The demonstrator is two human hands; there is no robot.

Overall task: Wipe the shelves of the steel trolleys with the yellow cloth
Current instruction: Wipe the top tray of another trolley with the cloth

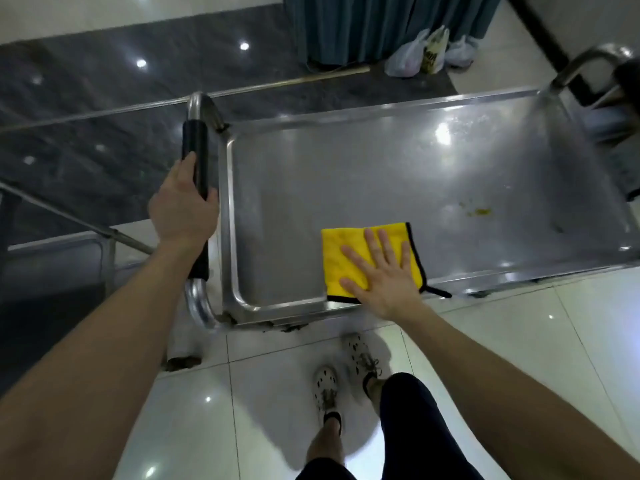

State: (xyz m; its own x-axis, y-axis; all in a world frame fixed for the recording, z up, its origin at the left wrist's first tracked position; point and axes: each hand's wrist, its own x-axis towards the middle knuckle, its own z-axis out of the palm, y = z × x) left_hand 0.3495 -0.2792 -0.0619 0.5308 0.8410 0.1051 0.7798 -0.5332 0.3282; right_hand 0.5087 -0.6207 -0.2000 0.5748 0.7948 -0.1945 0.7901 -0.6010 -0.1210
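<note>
The right hand (384, 275), fingers spread flat, presses the yellow cloth (341, 261) on the trolley shelf (346, 174) at frame centre. The left hand (181, 206) curls round the black handle (197, 150), centre left. A yellowish smear (479, 212) lies right of the cloth; plastic bags (429, 51) stand upper right.

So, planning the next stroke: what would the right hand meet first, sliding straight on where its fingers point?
Only bare shelf, then likely the trolley's far rim; the yellow stain sits right of that line.
</note>
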